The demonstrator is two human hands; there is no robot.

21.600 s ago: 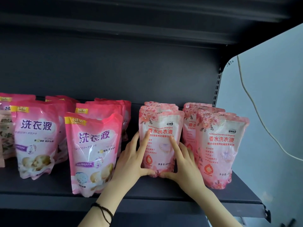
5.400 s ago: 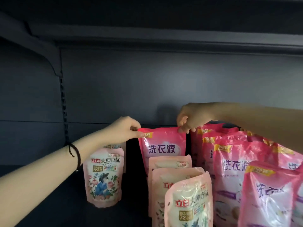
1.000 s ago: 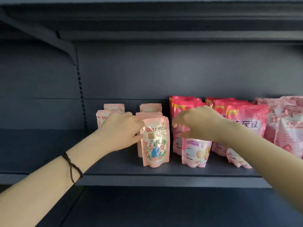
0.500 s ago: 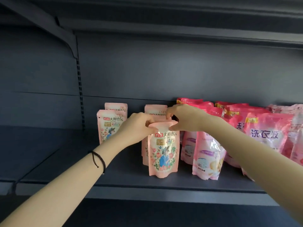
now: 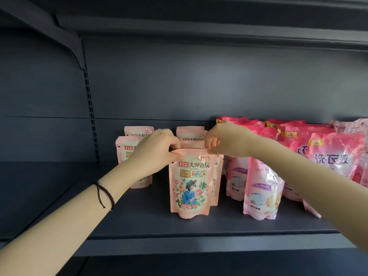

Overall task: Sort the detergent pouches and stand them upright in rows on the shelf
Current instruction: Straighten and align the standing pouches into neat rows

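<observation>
A pale pink floral pouch (image 5: 191, 184) stands upright at the front of a row on the dark shelf (image 5: 179, 226). My left hand (image 5: 155, 150) pinches its top left corner. My right hand (image 5: 225, 140) pinches its top right corner. More pale pink pouches (image 5: 190, 134) stand behind it. A second row of the same pouches (image 5: 125, 148) stands to the left, partly hidden by my left hand. Bright pink pouches (image 5: 260, 192) stand in rows on the right.
The shelf's left part (image 5: 49, 186) is bare dark metal. A slotted upright (image 5: 90, 116) and a bracket (image 5: 65, 42) rise at the back left. Another shelf board (image 5: 199, 14) hangs overhead. The shelf's front lip (image 5: 199, 246) runs below the pouches.
A second ago both hands hovered near the pouch tops. They now pinch the front floral pouch's top corners, and the view has drawn closer.
</observation>
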